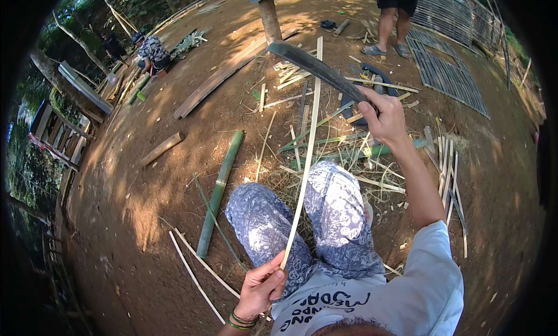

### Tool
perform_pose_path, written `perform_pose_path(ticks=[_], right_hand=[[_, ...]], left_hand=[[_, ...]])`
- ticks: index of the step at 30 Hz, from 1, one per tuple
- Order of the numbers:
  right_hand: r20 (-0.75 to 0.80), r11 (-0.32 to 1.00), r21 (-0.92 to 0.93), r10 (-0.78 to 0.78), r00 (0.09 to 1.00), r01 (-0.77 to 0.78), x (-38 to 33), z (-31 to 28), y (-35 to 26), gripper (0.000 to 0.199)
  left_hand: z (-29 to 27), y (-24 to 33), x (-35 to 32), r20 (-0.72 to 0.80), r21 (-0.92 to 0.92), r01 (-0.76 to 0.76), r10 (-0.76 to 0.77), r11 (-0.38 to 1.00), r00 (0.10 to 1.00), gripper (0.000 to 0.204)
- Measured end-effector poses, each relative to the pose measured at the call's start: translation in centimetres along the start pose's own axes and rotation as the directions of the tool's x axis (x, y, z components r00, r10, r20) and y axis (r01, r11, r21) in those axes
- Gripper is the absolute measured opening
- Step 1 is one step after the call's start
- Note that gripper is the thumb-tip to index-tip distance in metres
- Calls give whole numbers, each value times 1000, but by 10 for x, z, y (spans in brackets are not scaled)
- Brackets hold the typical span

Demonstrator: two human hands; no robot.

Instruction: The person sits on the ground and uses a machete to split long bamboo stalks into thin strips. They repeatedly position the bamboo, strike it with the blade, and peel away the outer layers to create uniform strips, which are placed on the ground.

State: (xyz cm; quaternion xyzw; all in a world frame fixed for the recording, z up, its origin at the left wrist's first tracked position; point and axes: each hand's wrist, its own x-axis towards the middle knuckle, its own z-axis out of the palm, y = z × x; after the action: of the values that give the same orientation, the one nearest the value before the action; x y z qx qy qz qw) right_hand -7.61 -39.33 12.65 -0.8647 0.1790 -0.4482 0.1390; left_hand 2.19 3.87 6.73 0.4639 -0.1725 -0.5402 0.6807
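Observation:
My left hand (260, 288) is closed, pinching the lower end of a long pale bamboo strip (306, 173) near my lap. From there the strip rises between my knees and away from me. In my right hand (383, 118), raised at the upper right, is a machete (314, 64) with a dark, broad blade that points up and to the left. Near its upper end the strip meets the blade; whether the two touch I cannot tell. The machete's handle is mostly hidden in my fingers.
A green bamboo pole (221, 193) lies left of my knees, a short brown log (163, 149) beyond it. Split strips (449, 179) lie at right. A slatted bamboo panel (447, 74) rests farther back. One person stands in sandals (374, 50); another person (152, 52) crouches far left.

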Motion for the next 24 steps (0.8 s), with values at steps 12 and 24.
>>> perform_pose_path(ticks=[12, 24], right_hand=[[300, 953, 70, -303, 904, 296, -64, 24, -85, 67], [153, 953, 116, -297, 942, 282, -48, 24, -69, 65]], left_hand=[[18, 4, 34, -3, 19, -63, 63, 998, 998, 47], [11, -4, 27, 52, 51, -110, 108, 993, 993, 47]])
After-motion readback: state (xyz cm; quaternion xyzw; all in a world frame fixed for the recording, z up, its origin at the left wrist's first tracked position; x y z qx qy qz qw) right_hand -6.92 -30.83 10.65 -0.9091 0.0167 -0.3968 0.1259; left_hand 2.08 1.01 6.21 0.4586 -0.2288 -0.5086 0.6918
